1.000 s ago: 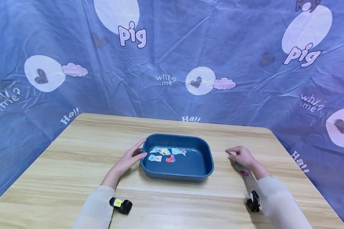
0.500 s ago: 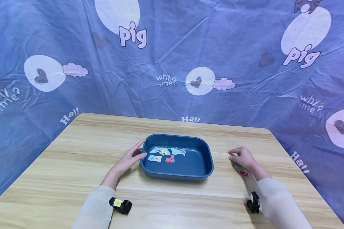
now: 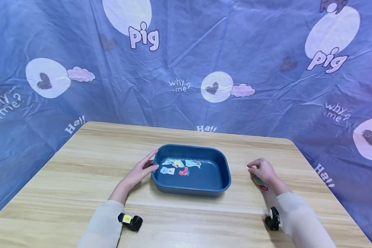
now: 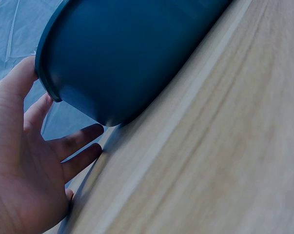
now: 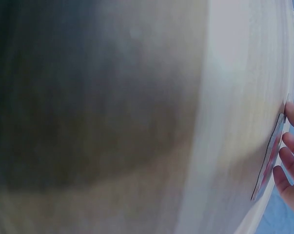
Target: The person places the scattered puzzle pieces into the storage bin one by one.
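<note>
So the little pale piece point(image 3: 246, 167) is a short way right of the tray point(image 3: 207, 177), pinched between the thumb and finger of the right hand point(image 3: 262, 170); too tiny to tell what it is. Looks thin and light to me, so I'd hold it by the edge, fingertips only. Also right of the tray, under that same hand, there's a flat colorful cutout point(image 3: 262, 186), probably light and bendy, easy to crease, so lift it by a side. The tray itself looks like stiff, smooth plastic, maybe a bit slippery; the rim's the obvious hold. Left hand point(image 3: 140, 171) is at its left end, thumb touching the rim, fingers loosely spread rather than wrapped round. Inside the tray, mostly toward the left, are more flat cutouts point(image 3: 184, 171). Wooden table point(image 3: 186, 220) under it all, printed blue cloth point(image 3: 186, 110) behind the tray.
</note>
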{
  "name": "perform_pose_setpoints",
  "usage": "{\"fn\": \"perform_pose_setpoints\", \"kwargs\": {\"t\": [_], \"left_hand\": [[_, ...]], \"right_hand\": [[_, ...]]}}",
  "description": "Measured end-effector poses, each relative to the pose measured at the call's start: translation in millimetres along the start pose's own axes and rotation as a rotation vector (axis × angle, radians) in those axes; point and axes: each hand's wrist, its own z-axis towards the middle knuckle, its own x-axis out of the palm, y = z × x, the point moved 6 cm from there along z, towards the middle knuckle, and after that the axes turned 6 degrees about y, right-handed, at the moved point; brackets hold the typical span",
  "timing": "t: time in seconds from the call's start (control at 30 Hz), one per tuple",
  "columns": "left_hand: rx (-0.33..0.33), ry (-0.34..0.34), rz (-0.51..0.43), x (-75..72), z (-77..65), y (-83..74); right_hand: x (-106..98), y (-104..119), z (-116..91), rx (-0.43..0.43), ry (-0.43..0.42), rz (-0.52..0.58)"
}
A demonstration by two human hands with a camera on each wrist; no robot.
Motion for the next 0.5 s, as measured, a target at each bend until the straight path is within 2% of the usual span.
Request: {"fn": "perform_pose_setpoints", "kwargs": {"t": [0.3,0.5], "left_hand": [[0.012,0.001,-0.002,0.4,1.1,-0.9],[0.015,0.005,0.005,0.1,1.4,-1.1]], "right_hand": [[0.7,-1.7,0.0,0.021,-0.003,0.011],[0.9,0.9,0.3,0.005,-0.026,-0.014]]}}
